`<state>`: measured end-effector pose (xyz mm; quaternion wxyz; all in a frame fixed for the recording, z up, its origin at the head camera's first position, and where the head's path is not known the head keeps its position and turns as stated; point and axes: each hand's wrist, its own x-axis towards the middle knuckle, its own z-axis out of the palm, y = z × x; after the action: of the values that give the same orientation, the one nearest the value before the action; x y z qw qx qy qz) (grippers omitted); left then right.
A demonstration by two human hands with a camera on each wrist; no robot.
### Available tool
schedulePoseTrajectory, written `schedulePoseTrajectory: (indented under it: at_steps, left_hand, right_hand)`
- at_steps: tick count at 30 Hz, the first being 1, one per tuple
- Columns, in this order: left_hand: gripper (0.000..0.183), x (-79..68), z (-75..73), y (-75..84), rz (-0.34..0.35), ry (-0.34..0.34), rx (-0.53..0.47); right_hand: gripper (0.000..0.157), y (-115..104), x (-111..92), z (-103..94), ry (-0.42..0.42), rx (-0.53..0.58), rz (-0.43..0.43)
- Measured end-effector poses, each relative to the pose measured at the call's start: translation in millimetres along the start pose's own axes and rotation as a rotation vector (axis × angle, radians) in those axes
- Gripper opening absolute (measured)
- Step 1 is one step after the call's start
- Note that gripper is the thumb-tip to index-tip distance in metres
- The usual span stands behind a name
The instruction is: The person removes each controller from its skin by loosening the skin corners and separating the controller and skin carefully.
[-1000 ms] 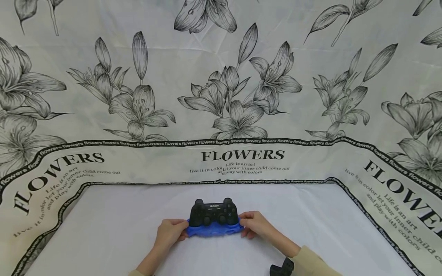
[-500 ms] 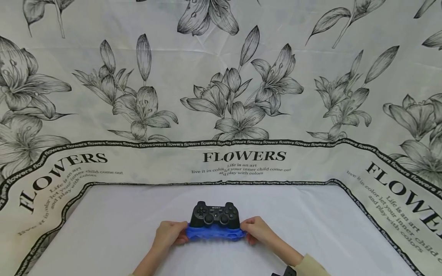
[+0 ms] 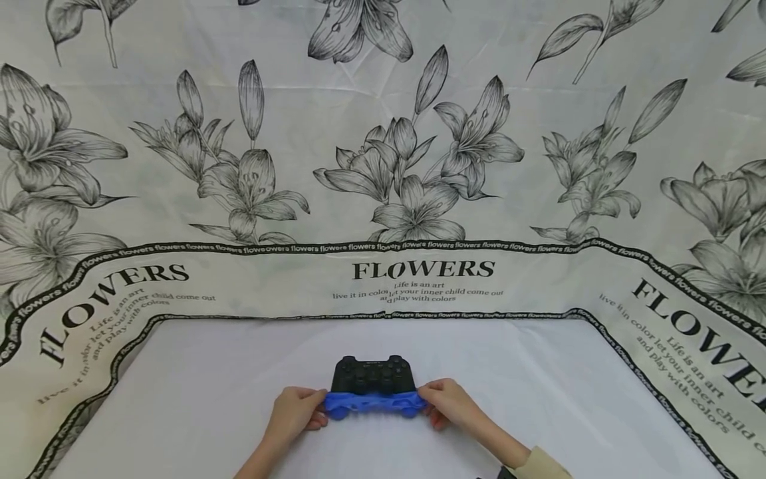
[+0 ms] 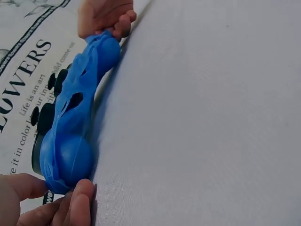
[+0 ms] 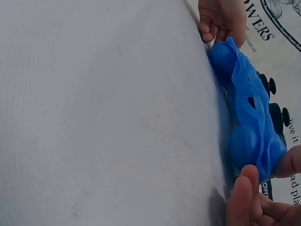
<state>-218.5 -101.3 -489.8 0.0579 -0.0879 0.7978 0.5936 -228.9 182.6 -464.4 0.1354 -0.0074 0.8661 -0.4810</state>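
A black game controller (image 3: 371, 376) lies on the white table, tipped so its front leans toward the far side. Over its near end, covering both handles, is a stretchy blue silicone sleeve (image 3: 376, 403), wrinkled and bunched. My left hand (image 3: 294, 407) pinches the sleeve's left end between thumb and fingers. At the other end my right hand (image 3: 450, 403) pinches it the same way. In the left wrist view the blue sleeve (image 4: 77, 113) wraps the rounded handles, and black thumbsticks (image 4: 51, 81) stick out past its edge. Small openings in the sleeve (image 5: 251, 120) show black beneath.
A white cloth (image 3: 209, 379) covers the table. Behind it and along both sides hangs a flower-printed curtain (image 3: 275, 279) with black lettered trim. A small dark object (image 3: 505, 473) shows at the bottom edge beside the right sleeve cuff.
The controller has tilted, its face turning away and its handles now under the blue sleeve. Both hands keep their pinch and have come slightly nearer. The dark object has mostly left the view.
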Motion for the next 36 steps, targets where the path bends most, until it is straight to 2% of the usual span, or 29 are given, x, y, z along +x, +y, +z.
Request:
schedulePoseTrajectory:
  at_steps: [2, 5, 10, 12, 14, 17, 20, 22, 25, 29, 36]
  left_hand:
    - [0.033, 0.6, 0.9, 0.1, 0.034, -0.009, 0.035]
    - [0.032, -0.1, 1.7, 0.6, 0.077, -0.004, 0.035]
    - [0.02, -2.5, 0.4, 1.3, 0.21, 0.109, 0.089]
    - [0.018, -2.2, -2.2, 0.0, 0.274, 0.122, 0.124]
    - [0.024, -1.5, -6.5, -2.5, 0.325, 0.063, 0.129]
    - [0.042, 1.3, -13.4, -7.6, 0.382, -0.104, 0.116]
    - [0.06, 4.2, -18.0, -10.5, 0.411, -0.252, 0.122]
    - [0.065, 6.0, -19.0, -11.8, 0.431, -0.302, 0.128]
    - [0.061, 7.5, -18.3, -13.0, 0.448, -0.314, 0.104]
    - [0.053, 8.6, -16.8, -14.1, 0.45, -0.281, 0.095]
    - [0.043, 10.3, -15.8, -15.1, 0.412, -0.229, 0.125]
  right_hand:
    - [0.034, 0.7, -0.1, -0.9, 0.019, -0.013, -0.003]
    - [0.032, 2.7, -1.0, -1.9, 0.039, -0.029, -0.028]
    - [0.032, 6.0, -3.6, -5.8, 0.026, -0.015, -0.084]
    - [0.031, 7.1, -4.9, -7.6, 0.014, -0.009, -0.107]
    - [0.028, 8.8, -6.1, -8.8, 0.0, -0.002, -0.118]
    - [0.026, 11.3, -7.8, -9.4, -0.017, -0.006, -0.144]
    - [0.034, 13.6, -7.7, -9.8, -0.03, -0.012, -0.175]
    - [0.041, 15.1, -7.0, -9.8, -0.038, -0.013, -0.205]
    - [0.048, 17.6, -5.4, -9.7, -0.064, 0.006, -0.249]
    - [0.051, 21.9, -3.4, -9.3, -0.093, 0.024, -0.302]
    - [0.047, 27.4, -0.6, -5.6, -0.029, -0.001, -0.37]
